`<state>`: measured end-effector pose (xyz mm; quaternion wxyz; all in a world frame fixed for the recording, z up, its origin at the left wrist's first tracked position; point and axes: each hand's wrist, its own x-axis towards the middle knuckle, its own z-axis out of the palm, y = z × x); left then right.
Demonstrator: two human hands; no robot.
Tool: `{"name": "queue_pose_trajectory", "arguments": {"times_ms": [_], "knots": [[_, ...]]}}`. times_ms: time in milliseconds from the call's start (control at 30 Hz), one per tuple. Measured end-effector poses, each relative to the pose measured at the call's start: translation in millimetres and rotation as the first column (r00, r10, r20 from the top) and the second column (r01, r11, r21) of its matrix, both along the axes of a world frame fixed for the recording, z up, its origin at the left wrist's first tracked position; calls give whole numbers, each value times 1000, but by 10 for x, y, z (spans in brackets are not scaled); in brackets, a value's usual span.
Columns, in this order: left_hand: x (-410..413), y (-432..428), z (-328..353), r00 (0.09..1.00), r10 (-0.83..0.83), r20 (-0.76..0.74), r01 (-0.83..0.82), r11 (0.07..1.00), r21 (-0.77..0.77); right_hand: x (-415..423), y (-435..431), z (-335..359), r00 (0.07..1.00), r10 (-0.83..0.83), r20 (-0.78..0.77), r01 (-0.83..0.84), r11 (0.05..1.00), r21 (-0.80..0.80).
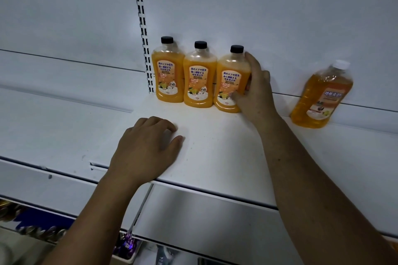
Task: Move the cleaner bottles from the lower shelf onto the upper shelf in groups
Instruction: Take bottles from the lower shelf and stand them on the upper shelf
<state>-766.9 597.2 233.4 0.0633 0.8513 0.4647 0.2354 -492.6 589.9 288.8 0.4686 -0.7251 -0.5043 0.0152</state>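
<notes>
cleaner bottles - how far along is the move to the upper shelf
Done: two black-capped orange bottles stand side by side at the back of the upper shelf, and a white-capped amber bottle stands apart to the right. In hand: the right hand grips the third black-capped bottle beside them; the left hand rests empty on the shelf. What remains below is not visible.

Right hand (256, 92) hides the third bottle's (231, 82) right side; lower shelf goods (127, 247) blurred, cut by the bottom edge.
</notes>
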Motion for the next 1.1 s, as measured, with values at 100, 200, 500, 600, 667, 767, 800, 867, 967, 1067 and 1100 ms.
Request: {"name": "queue_pose_trajectory", "arguments": {"times_ms": [100,200,500,600,667,767,800,867,967,1067,1100], "knots": [[0,8,1,1000,2,-1,-2,1000,-6,3,-14,-19,1000,-10,-3,10,1000,17],[-3,3,12,1000,-4,13,4,1000,-13,-1,-68,-5,999,-25,-43,27,999,45],[-34,-213,179,981,-147,127,144,989,37,-170,-1056,251,984,-77,161,84,996,-40],[38,-410,250,959,-237,157,235,971,32,-278,-1647,139,968,-75,241,94,993,-67],[144,-630,269,941,-299,160,296,954,40,-334,-2074,12,954,-104,280,127,990,-66],[333,-1075,199,897,-414,155,413,910,45,-379,-2762,-186,937,-159,312,198,975,-96],[396,-1244,153,876,-456,155,454,889,50,-381,-2995,-246,934,-173,313,215,971,-104],[527,-1596,57,831,-534,156,531,845,64,-350,-3449,-358,939,-197,282,238,964,-120],[735,-2109,-65,782,-606,147,602,795,76,-239,-4086,-492,936,-249,249,283,952,-114],[977,-2602,-182,755,-645,119,642,764,66,-79,-4724,-615,920,-294,260,330,937,-110],[1068,-2769,-219,749,-653,111,651,757,56,-17,-4944,-658,912,-311,266,349,931,-111]]}}
